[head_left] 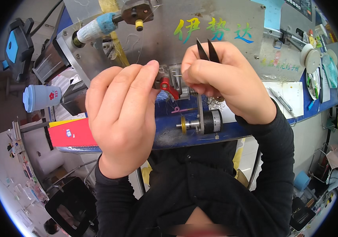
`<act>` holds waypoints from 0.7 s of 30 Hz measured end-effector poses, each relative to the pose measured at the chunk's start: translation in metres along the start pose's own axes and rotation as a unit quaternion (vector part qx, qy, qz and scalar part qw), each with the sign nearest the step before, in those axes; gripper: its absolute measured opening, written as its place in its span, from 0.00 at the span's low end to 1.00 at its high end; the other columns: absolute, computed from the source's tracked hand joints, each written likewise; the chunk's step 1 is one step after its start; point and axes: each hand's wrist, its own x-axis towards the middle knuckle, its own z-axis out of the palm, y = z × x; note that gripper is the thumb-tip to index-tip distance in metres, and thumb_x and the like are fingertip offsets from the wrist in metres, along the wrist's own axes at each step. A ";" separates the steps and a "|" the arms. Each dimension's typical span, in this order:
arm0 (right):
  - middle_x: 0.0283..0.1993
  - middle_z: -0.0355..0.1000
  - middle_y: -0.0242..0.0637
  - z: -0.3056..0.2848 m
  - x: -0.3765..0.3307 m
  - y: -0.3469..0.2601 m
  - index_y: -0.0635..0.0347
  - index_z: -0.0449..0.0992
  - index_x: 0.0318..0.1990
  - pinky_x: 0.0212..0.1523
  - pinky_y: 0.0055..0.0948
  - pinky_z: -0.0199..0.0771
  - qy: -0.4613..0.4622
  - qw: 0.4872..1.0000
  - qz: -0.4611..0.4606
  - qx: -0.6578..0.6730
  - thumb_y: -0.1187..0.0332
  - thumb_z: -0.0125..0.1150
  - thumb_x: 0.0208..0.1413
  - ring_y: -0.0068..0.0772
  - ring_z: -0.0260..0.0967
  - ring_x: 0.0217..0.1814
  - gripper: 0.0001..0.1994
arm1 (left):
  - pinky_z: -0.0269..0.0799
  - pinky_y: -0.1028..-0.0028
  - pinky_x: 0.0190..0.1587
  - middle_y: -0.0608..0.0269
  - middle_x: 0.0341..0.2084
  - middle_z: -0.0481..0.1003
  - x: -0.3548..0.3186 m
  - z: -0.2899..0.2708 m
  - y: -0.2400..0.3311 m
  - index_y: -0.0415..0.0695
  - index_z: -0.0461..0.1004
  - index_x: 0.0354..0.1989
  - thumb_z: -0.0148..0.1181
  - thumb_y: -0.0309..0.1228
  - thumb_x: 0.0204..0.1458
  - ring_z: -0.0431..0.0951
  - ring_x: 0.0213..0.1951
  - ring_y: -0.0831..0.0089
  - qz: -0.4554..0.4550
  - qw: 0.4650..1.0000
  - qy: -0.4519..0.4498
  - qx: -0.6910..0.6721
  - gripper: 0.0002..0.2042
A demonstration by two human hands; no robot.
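Observation:
My left hand (123, 114) is closed beside a small metal fixture, its fingertips bent together at the fixture's left side. The thumb and whatever the fingers may grip are hidden. Right by those fingers is a red clamp lever (171, 89). Across the fixture, my right hand (226, 79) has its thumb and forefinger pinched near the metal pins (175, 75). Black pointed tweezers (208, 51) are tucked in that hand, both tips sticking up and spread apart. Anything fine in the pinch is too small to make out.
Below the hands sits a black motor-like cylinder (212, 121) with a shaft. A wrapped arm with a metal head (137, 12) reaches over from the upper left. A lidded blue cup (42, 98) and red folder (72, 133) lie left; a pen-like cutter (281, 100) and white spools (311, 55) right.

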 end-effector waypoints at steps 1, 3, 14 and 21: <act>0.23 0.67 0.23 0.001 0.002 0.001 0.57 0.74 0.27 0.23 0.17 0.54 0.003 1.000 0.003 0.004 0.66 0.57 0.54 0.11 0.60 0.24 0.07 | 0.72 0.67 0.43 0.60 0.37 0.79 0.000 0.001 -0.001 0.39 0.82 0.44 0.69 0.14 0.30 0.76 0.40 0.60 0.003 1.000 0.004 -0.006 0.25; 0.22 0.67 0.23 0.001 0.005 0.002 0.57 0.74 0.27 0.22 0.17 0.53 0.007 1.000 0.011 0.006 0.65 0.57 0.54 0.11 0.59 0.23 0.07 | 0.72 0.67 0.43 0.59 0.36 0.79 0.000 0.002 -0.004 0.39 0.82 0.44 0.69 0.14 0.29 0.76 0.39 0.60 0.007 1.000 0.011 -0.018 0.26; 0.20 0.66 0.24 -0.001 0.011 0.002 0.57 0.74 0.25 0.21 0.16 0.51 -0.026 0.997 0.049 0.050 0.64 0.56 0.54 0.11 0.58 0.21 0.09 | 0.74 0.66 0.45 0.57 0.37 0.79 -0.005 -0.001 0.003 0.38 0.82 0.46 0.68 0.12 0.36 0.76 0.40 0.58 -0.022 0.999 -0.003 -0.033 0.23; 0.20 0.65 0.24 0.000 0.015 0.000 0.58 0.75 0.24 0.21 0.17 0.51 -0.035 0.997 0.050 0.054 0.66 0.57 0.54 0.11 0.57 0.20 0.09 | 0.72 0.67 0.48 0.52 0.41 0.79 -0.011 -0.011 0.010 0.35 0.77 0.48 0.70 0.16 0.44 0.78 0.43 0.60 -0.059 0.995 -0.009 -0.079 0.19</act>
